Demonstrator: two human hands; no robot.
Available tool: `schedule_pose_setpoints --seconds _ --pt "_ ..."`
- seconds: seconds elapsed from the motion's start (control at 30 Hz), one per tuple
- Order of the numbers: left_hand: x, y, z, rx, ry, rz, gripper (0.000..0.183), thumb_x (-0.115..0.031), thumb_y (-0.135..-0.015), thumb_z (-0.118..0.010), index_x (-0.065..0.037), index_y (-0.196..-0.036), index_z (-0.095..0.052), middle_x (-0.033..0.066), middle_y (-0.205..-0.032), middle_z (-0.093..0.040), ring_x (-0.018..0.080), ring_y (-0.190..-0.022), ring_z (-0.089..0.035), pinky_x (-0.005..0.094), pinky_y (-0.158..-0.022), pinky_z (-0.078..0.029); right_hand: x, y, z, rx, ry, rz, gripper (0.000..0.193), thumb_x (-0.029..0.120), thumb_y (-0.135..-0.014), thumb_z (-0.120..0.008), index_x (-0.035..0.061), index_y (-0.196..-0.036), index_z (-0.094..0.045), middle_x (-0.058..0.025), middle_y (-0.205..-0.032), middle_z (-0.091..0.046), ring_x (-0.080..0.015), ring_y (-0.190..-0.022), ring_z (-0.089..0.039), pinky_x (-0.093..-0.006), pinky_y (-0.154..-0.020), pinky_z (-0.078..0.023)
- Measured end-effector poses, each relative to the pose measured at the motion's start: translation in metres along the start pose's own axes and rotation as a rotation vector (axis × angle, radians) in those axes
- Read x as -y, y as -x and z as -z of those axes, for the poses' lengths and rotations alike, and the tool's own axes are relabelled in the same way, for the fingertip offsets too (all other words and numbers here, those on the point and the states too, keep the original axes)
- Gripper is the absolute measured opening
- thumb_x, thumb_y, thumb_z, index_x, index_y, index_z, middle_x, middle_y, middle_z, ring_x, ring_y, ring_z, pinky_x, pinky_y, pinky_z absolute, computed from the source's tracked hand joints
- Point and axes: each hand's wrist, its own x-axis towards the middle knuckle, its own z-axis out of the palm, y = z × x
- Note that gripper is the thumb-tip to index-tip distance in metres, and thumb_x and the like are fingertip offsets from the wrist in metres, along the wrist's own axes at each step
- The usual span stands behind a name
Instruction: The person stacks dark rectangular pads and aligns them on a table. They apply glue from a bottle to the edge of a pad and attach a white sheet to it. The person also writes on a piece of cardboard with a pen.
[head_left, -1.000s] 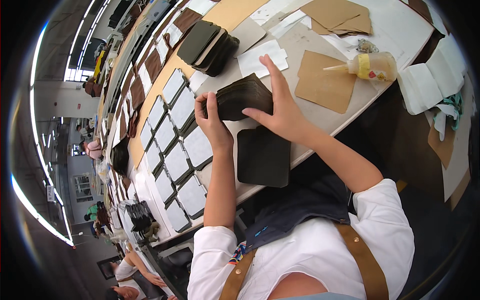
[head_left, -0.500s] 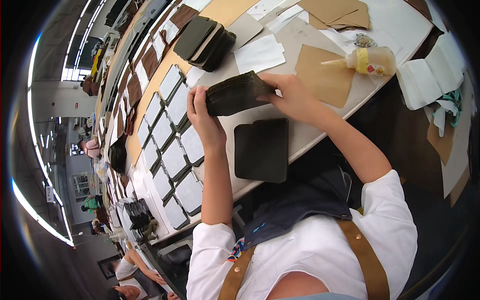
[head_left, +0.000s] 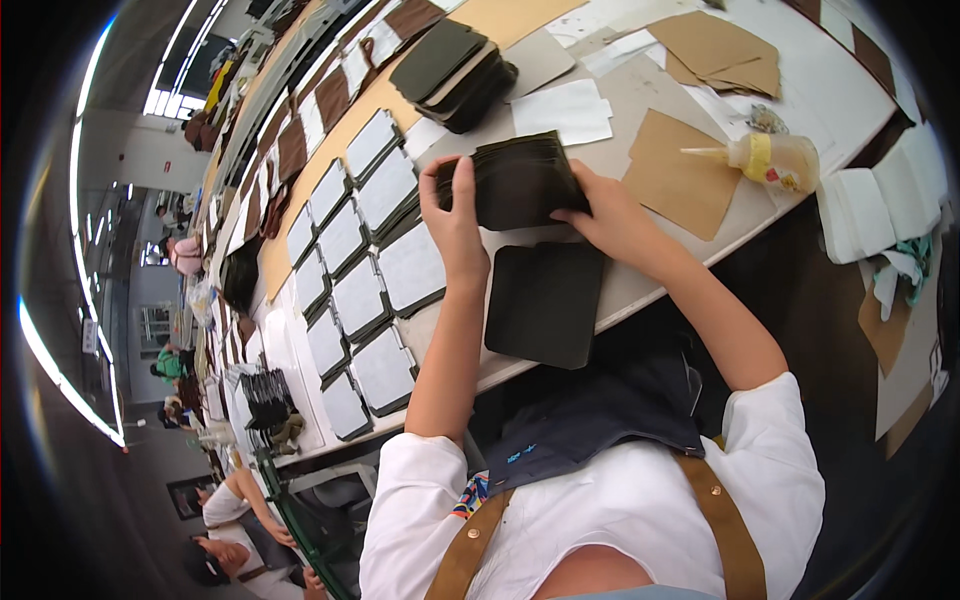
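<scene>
A thick stack of dark, leather-like pieces (head_left: 522, 188) is held up over the table between both hands. My left hand (head_left: 458, 215) grips its left end, with thumb and fingers closed round the edge. My right hand (head_left: 612, 212) clasps the right end, its thumb across the near face. The stack is tilted, so its flat face and layered upper edges both show. Just below it, nearer to me, a second dark stack (head_left: 545, 305) with a notched top edge lies flat by the table's edge.
Rows of white-topped stacks (head_left: 362, 300) cover the table on the left. A taller dark stack (head_left: 452, 75) stands behind. White paper (head_left: 563, 112), brown card (head_left: 685, 172) and a yellowish glue bottle (head_left: 775, 162) lie at the right. A person (head_left: 235, 535) works at the lower left.
The held stack has been tipped, so more of its flat face shows instead of its layered side. My right hand has moved slightly lower along it. The view has shifted a little.
</scene>
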Motion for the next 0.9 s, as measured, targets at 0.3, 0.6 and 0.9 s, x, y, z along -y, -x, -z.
schedule_pose_setpoints --seconds 0.3,0.6,0.9 --pt "0.003 -0.003 0.003 -0.019 0.126 0.102 0.027 -0.034 -0.095 -0.065 -0.007 -0.096 -0.06 -0.0034 -0.085 -0.056 0.0045 -0.076 -0.048 0.0189 -0.067 -0.038 -0.002 -0.003 -0.007 -0.092 -0.066 0.148 0.038 0.01 -0.085 -0.068 0.0035 -0.119 -0.052 -0.0229 -0.097 -0.066 -0.0449 -0.094 -0.061 -0.0455 -0.08 -0.048" --pt "0.0 -0.001 0.025 0.279 0.255 0.023 0.034 -0.031 -0.094 -0.065 -0.006 -0.115 -0.053 0.0014 -0.1 -0.058 0.0067 -0.091 -0.053 0.0215 -0.076 -0.043 0.009 -0.003 -0.003 -0.124 -0.174 0.18 0.03 0.005 -0.085 -0.069 0.0023 -0.115 -0.062 -0.0155 -0.089 -0.07 -0.0238 -0.077 -0.064 -0.0334 -0.077 -0.05" --pt "0.046 -0.001 0.036 0.393 -0.126 0.023 0.047 -0.019 -0.087 -0.073 -0.003 -0.126 -0.052 0.0076 -0.117 -0.061 0.0161 -0.11 -0.056 0.0305 -0.096 -0.044 0.002 -0.009 -0.001 -0.04 -0.11 0.011 0.031 0.007 -0.086 -0.071 0.0003 -0.116 -0.064 -0.0094 -0.096 -0.072 -0.0134 -0.087 -0.063 -0.0299 -0.083 -0.049"
